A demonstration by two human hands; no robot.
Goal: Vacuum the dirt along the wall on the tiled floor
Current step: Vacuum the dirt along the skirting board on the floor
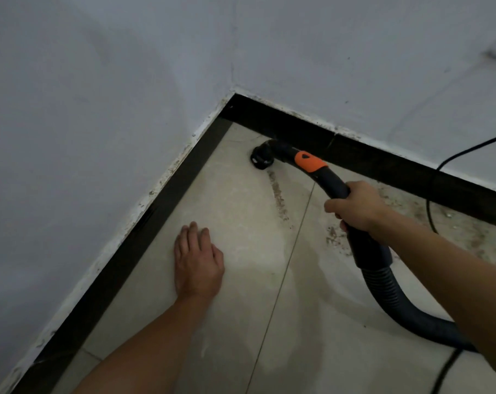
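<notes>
Mid-pass: right hand wrapped round the vacuum handle; nozzle down on the tiled floor, near the corner, just beside the black skirting; left hand flat, fingers spread, bracing on the tile — holding nothing. Dirt streak sits behind the nozzle; more debris along the right wall under the forearm. Next, I'd judge: pull back along that skirting. Open tile to the left; power cord crosses the dirty strip — snag risk.

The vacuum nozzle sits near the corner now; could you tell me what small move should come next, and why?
Probably draw the nozzle back along the streak of dirt just behind it: the right hand already grips the hose handle, and that debris looks nearest.
</notes>
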